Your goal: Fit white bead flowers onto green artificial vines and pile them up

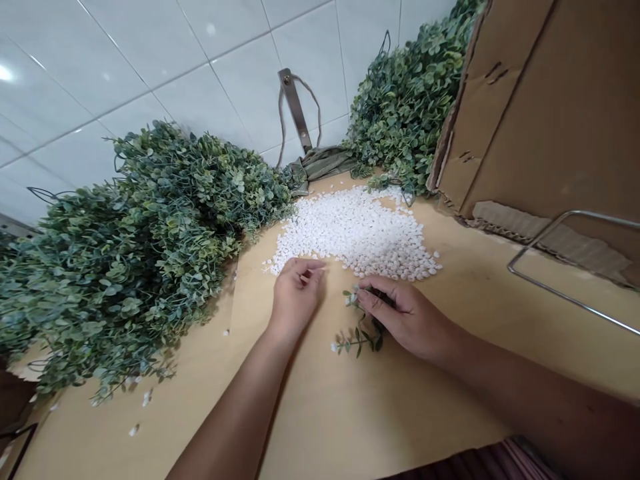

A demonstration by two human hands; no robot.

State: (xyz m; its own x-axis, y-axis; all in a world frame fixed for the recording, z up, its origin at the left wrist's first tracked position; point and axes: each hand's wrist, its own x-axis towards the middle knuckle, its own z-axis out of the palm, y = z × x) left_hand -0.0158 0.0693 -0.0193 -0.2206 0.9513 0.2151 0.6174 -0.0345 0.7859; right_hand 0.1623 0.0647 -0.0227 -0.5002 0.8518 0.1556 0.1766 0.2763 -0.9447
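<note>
My right hand [397,313] is closed on a small artificial leaf sprig [361,339]. Small white pieces show at tips of the sprig, and part of its stem is hidden behind my fingers. To the left, my left hand [297,293] is pinched at the near edge of a spread pile of small white pieces [357,230]. Whatever lies between its thumb and fingertips is too small to make out. Both hands are just above the tan board, a short distance apart.
Large heaps of artificial greenery stand at left [150,240] and back right [410,100]. A cardboard box [560,120] rises at right, with a bent metal rod [565,287] before it. Cloth with a strap [325,160] lies against the tiled wall. Loose white pieces [134,430] lie front left.
</note>
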